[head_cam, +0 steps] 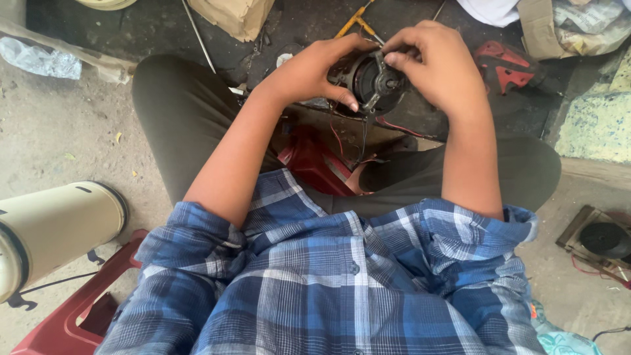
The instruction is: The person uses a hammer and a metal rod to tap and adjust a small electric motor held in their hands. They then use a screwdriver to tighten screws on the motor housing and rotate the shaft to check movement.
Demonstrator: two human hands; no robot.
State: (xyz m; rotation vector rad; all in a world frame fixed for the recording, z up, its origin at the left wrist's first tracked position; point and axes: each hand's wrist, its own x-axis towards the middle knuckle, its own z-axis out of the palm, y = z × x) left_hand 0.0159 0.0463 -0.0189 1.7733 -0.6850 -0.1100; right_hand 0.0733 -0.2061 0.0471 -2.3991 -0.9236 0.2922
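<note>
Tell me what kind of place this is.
Likely an informal repair workshop: both hands hold a small electric motor with loose wires, another motor part lies on the dusty floor, and a screwdriver lies nearby.

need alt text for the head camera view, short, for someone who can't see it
Seen from above, a seated person in a blue plaid shirt holds a small dark electric motor in both hands: left hand cupping its side, right hand fingers on its front. A cream cylinder lies on the ground nearby.
</note>
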